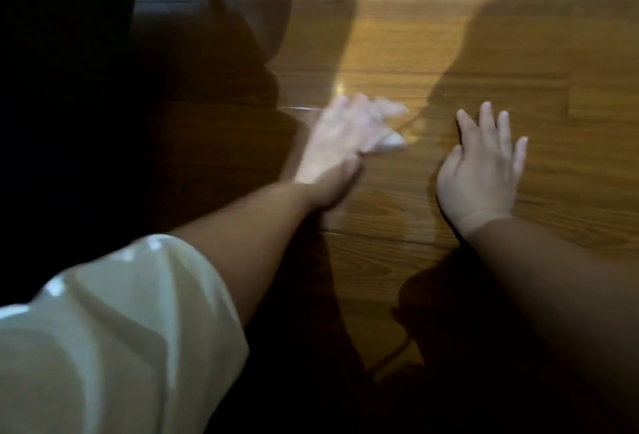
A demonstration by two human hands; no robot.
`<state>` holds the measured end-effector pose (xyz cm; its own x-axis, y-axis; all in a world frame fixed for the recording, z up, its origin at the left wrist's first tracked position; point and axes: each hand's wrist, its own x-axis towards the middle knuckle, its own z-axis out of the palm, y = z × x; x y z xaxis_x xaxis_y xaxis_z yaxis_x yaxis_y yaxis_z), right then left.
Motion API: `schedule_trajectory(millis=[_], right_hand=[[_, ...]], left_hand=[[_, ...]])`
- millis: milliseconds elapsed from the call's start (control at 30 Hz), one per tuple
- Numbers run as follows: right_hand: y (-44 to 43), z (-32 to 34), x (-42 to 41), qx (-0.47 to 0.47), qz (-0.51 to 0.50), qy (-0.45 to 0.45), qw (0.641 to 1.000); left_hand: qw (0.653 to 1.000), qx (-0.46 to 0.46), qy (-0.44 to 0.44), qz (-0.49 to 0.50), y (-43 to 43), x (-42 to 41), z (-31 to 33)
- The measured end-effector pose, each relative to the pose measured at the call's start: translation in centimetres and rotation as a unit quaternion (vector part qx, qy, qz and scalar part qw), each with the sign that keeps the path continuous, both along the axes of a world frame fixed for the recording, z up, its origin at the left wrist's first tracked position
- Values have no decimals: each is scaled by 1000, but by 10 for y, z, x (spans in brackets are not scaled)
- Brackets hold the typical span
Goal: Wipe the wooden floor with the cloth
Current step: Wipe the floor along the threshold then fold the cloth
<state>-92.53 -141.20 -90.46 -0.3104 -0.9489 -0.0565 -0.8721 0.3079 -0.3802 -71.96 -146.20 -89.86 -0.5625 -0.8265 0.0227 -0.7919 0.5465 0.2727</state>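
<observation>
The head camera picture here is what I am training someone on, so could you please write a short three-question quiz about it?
1. True or false: the right hand lies flat with spread fingers on the wooden floor.
2. Which hand presses on the white cloth? A) left hand B) right hand C) both
3. Fill in: the arm that wears a pale sleeve is the ____ arm.

Key:
1. True; it rests bare on the boards, apart from the cloth.
2. A; the cloth shows blurred under the left fingers.
3. Left.
</observation>
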Motion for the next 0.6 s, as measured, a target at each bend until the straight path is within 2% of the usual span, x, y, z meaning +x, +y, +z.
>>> schedule_trajectory(millis=[33,67,167,200,233,267,300,333,400,433,500,533,567,600], right_hand=[[1,-1,-3,3,0,1,1000],[0,-2,-3,1,3,1,1000],[0,-2,-2,2,2,6,1000],[3,-2,0,5,2,9,1000],[0,-2,-1,5,-3,13,1000],[2,-3,0,7,-3,13,1000],[3,-2,0,8,-5,14,1000],[0,-2,1,9,-3,15,1000],[2,-3,0,10,-5,16,1000],[-1,-2,-1,8,-8,16,1000],[1,-2,2,7,-8,9,1000],[0,-3,-3,7,-11,12,1000],[0,-3,-1,7,-7,10,1000],[-1,-3,1,8,-2,9,1000]], left_hand=[[995,9,-37,89,-13,19,-1],[976,7,-69,206,-27,48,-2],[869,68,-138,471,-51,96,-1],[829,87,-128,538,-54,97,-2],[805,103,-104,576,-65,88,1],[801,94,-99,582,-69,76,1],[828,77,-92,548,-70,58,3],[876,48,-79,473,-71,35,3],[964,39,-37,262,-50,-19,2],[986,59,-20,155,-41,-42,4],[996,84,-22,26,-36,-49,6],[998,63,-29,9,-48,-42,6],[997,30,-51,45,-58,-22,8],[990,-4,-72,122,-71,4,8]])
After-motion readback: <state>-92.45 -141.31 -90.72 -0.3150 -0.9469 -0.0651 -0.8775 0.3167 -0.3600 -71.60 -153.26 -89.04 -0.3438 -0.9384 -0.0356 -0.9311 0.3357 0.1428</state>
